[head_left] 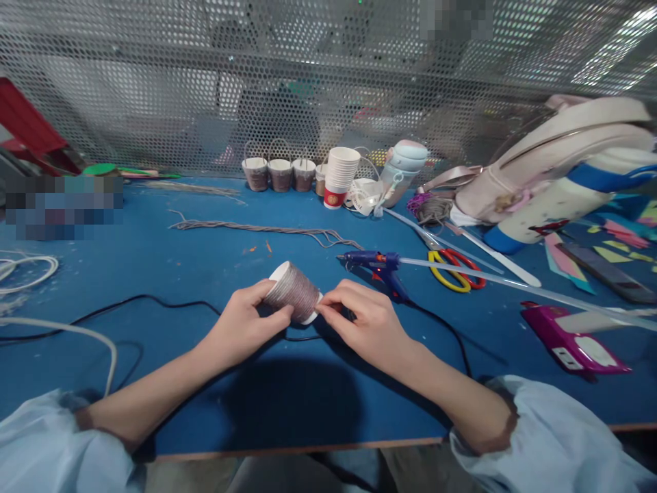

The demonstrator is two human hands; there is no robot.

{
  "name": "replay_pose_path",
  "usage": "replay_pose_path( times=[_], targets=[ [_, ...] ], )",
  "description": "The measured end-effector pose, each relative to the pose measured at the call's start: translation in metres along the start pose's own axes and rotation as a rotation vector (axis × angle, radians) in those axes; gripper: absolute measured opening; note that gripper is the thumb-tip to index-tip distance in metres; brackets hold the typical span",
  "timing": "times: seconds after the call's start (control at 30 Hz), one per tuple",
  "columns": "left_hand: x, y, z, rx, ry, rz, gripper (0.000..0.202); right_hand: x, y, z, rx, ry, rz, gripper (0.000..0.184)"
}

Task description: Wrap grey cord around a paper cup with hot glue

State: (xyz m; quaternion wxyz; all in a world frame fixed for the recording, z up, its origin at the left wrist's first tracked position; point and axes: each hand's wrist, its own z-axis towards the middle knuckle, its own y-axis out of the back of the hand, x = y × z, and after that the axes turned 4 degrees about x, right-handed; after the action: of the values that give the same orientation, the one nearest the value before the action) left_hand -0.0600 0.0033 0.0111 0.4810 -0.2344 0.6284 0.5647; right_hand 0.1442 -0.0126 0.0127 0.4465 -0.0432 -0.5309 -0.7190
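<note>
A white paper cup (pixel 295 293), wound with grey-brown cord over most of its side, lies tilted in my left hand (pixel 252 315). The thumb and fingers of that hand close around it, its open mouth facing up and left. At the cup's base end, my right hand (pixel 367 311) pinches with thumb and forefinger against the edge. What sits between those fingertips is too small to make out, perhaps a cord end. Just beyond my right hand a blue glue gun (pixel 377 263) rests on its side, a long clear glue stick (pixel 462 277) running out of its back.
Cord-wrapped cups (pixel 280 177) with handles line the back beside a stack of paper cups (pixel 341 174). Loose cords (pixel 256 228) lie across the blue table (pixel 154 253). Rightward are scissors (pixel 452 270), a bottle (pixel 403 171), a pink bag (pixel 544 157) and a magenta power strip (pixel 575 342).
</note>
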Motion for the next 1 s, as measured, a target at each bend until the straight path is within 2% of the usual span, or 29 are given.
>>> replay_pose_path(
  times=[1.0],
  targets=[
    [0.0085, 0.0036, -0.0024, 0.148, -0.067, -0.049, 0.013, -0.0099, 0.0084, -0.0017, 0.014, -0.041, 0.042, 0.013]
  ],
)
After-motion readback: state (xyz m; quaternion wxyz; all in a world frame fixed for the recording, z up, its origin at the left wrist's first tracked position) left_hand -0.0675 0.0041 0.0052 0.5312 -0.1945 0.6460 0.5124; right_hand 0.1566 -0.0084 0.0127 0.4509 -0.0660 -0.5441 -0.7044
